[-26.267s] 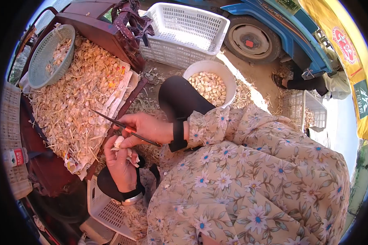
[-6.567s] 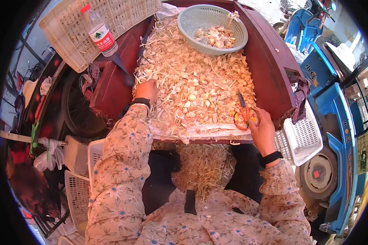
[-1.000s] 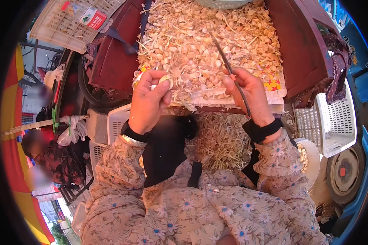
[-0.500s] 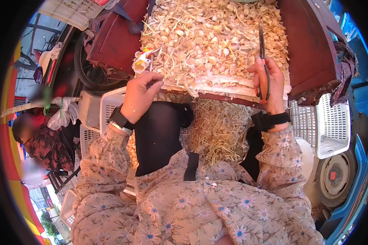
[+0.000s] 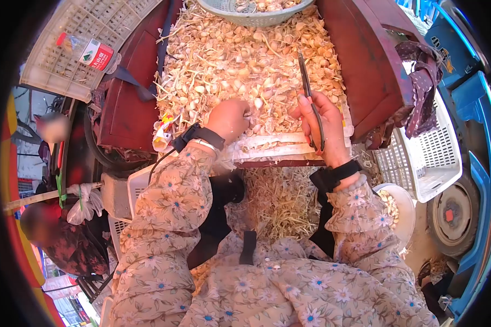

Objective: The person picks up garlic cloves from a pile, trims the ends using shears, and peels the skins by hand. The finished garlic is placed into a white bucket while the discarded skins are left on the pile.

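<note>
- L hand [image 5: 229, 119]: down at the front of the garlic heap [image 5: 229, 60], toward its L side; fingers curled under, tips mostly hidden, so can't tell if they're pinching a clove or just touching.
- R hand [image 5: 328, 126]: fingers wrapped around the scissors [image 5: 304, 76], a firm hold; blades point up & away from the person, over the R part of the heap; handle loops by the palm.
- Garlic: loose cloves, skins & dry stalks spread btwn the red side panels [image 5: 360, 65], w/ pale sheeting [image 5: 289, 143] along the front edge.
- Colander [image 5: 259, 19]: at the far end of the heap, some garlic inside.
- Bottle [image 5: 95, 55]: lying against the pale crate [image 5: 49, 68], upper L.
- Bucket [image 5: 407, 215]: just beside the R sleeve [image 5: 365, 218], cloves in it; white crate [image 5: 444, 155] nr it.
- Straw [image 5: 283, 204]: piled btwn the person's knees.
</note>
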The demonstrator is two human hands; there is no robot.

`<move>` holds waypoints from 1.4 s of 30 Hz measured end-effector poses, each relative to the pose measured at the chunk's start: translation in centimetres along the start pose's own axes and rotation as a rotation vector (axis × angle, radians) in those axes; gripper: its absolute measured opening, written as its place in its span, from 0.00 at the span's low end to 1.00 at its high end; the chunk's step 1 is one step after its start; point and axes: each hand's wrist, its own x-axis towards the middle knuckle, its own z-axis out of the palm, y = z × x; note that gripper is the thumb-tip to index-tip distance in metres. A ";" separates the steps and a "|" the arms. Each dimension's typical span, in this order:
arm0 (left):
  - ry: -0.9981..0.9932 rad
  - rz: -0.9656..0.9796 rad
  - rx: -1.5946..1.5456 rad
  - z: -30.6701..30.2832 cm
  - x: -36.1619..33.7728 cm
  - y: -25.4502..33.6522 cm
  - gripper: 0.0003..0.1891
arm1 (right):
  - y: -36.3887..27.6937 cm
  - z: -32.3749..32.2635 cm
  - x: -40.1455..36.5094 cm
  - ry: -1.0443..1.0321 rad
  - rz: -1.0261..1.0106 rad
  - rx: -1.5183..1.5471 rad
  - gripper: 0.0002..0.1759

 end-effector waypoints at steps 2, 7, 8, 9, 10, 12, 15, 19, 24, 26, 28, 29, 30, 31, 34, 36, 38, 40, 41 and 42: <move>0.034 -0.049 -0.015 -0.1 -0.3 0.6 0.14 | 0.3 -0.2 0.0 -0.028 0.008 0.003 0.20; 0.046 0.011 -0.080 -0.2 -0.4 0.6 0.12 | -0.1 -0.3 -0.4 -0.007 -0.015 0.036 0.20; 0.044 0.052 -0.087 0.3 -0.3 0.3 0.11 | -0.1 -0.4 -0.4 -0.006 -0.016 0.037 0.20; 0.088 0.120 -0.071 0.7 -0.3 0.2 0.11 | 0.0 -0.4 -0.3 -0.016 -0.027 0.058 0.20; 0.075 0.107 -0.084 0.8 -0.3 0.0 0.10 | 0.0 -0.4 -0.3 -0.016 -0.015 0.056 0.20; 0.053 0.080 -0.113 0.9 -0.1 -0.4 0.10 | -0.2 -0.5 -0.2 -0.018 0.004 0.049 0.19; 0.219 -0.032 -0.317 0.3 0.2 -0.8 0.09 | -0.5 -0.2 -0.3 0.003 0.006 0.071 0.19; 0.083 -0.376 -1.130 -1.4 0.1 -0.5 0.09 | -0.3 -0.6 -0.4 -0.027 -0.045 0.058 0.18; 0.090 -0.449 -1.555 -1.2 -0.3 0.3 0.08 | -0.2 -0.5 -0.4 -0.042 -0.033 0.026 0.18; 0.035 -0.423 -1.575 -1.7 -0.7 0.7 0.07 | -0.3 -0.5 -0.4 -0.041 -0.030 0.014 0.18; -0.049 -0.336 -1.565 -2.0 -1.1 0.7 0.06 | -0.2 -0.4 -0.5 -0.034 -0.025 0.015 0.19; -0.049 -0.312 -1.606 -1.9 -1.3 0.7 0.06 | -0.2 -0.4 -0.4 -0.034 -0.031 0.012 0.19; -0.047 -0.288 -1.646 -1.8 -1.5 0.7 0.06 | -0.2 -0.4 -0.4 -0.034 -0.037 0.010 0.19; -0.044 -0.264 -1.687 -1.8 -1.8 0.7 0.05 | -0.1 -0.3 -0.4 -0.036 -0.042 0.008 0.19; 0.012 -0.234 -1.605 -1.7 -2.3 1.0 0.08 | 0.0 -0.3 -0.3 -0.041 0.011 0.003 0.19; 0.028 -0.244 -1.578 -1.8 -2.6 1.5 0.07 | 0.4 0.0 -0.3 -0.069 -0.016 -0.022 0.19; 0.025 -0.244 -1.596 -1.9 -3.0 2.1 0.07 | 0.5 0.2 -0.4 -0.100 -0.104 -0.138 0.18; 0.003 -0.236 -1.656 -2.0 -3.6 2.5 0.08 | 0.4 0.6 -0.9 -0.132 -0.251 -0.345 0.18; -0.012 -0.235 -1.706 -2.1 -3.8 2.6 0.08 | 0.7 0.7 -1.0 -0.144 -0.249 -0.351 0.17; -0.029 -0.235 -1.756 -2.2 -4.2 2.5 0.09 | 0.8 0.7 -1.0 -0.148 -0.251 -0.372 0.17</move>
